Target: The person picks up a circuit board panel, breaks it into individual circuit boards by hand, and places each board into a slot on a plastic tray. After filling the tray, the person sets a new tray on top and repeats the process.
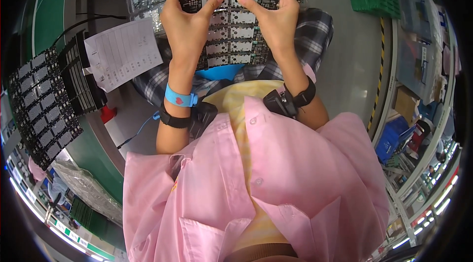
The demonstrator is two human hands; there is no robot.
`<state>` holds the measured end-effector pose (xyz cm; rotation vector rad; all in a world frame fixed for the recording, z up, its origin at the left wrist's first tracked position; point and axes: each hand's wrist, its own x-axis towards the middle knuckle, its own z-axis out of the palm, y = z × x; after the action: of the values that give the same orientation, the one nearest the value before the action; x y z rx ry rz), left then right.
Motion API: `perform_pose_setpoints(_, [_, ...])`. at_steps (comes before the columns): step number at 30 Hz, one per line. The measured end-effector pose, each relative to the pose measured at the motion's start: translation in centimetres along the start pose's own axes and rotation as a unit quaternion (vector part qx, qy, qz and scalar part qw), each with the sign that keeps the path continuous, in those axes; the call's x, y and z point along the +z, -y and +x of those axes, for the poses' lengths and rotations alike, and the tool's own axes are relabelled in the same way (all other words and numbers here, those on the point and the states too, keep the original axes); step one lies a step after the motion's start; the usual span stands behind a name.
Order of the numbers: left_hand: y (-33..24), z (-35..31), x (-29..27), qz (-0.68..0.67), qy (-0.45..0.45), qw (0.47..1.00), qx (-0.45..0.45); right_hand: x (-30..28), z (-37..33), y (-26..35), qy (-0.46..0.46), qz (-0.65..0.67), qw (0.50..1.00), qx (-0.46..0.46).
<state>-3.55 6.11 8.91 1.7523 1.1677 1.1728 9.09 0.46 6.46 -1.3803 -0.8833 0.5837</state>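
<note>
From where I stand, the step in hand looks like holding up a circuit-board panel (pixel 230 19) by both sides. The left hand (pixel 186 29) and the right hand (pixel 277 26) each grip it, thumbs on its face, other fingers at the edges or partly hidden. I'd judge the next move calls for both hands working together, keeping it from flexing. The panel is above the plaid-covered lap (pixel 315 30), its top edge cut off from view. It's black and flat, with rows of pale rectangles in two columns and small parts crowding the sides.
</note>
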Motion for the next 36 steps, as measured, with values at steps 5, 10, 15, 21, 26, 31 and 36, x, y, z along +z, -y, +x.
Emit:
perform_pose_setpoints(5, [0.4, -0.1, -0.2, -0.014, 0.011, 1.0, -0.007, 0.0, 0.4, 0.3, 0.018, -0.013, 0.997, 0.068])
perform_pose_setpoints(10, [0.4, 0.4, -1.0, -0.066, 0.078, 0.989, -0.104, -1.7, 1.0, 0.7, 0.152, 0.113, 0.951, 0.243])
perform_pose_setpoints(15, [1.1, 0.8, -1.6, -0.183, 0.088, 0.957, -0.207, -1.3, 0.1, -0.2, 0.119, 0.182, 0.963, 0.158])
perform_pose_setpoints(21, [1.5, -0.7, -1.3, -0.152, 0.159, 0.947, -0.235, -2.0, 0.5, 1.2, 0.121, 0.182, 0.945, 0.245])
perform_pose_setpoints(26, [1.8, -0.6, -1.1, -0.169, 0.15, 0.945, -0.237, -2.1, 0.4, 1.2, 0.146, 0.157, 0.953, 0.216])
perform_pose_setpoints(31, [2.3, -1.0, -0.5, -0.196, 0.118, 0.949, -0.217, -1.6, 0.2, -0.6, 0.153, 0.195, 0.968, -0.043])
perform_pose_setpoints(36, [2.7, -1.3, -0.5, -0.181, 0.107, 0.958, -0.193, -1.5, 0.3, -2.0, 0.167, 0.19, 0.966, -0.06])
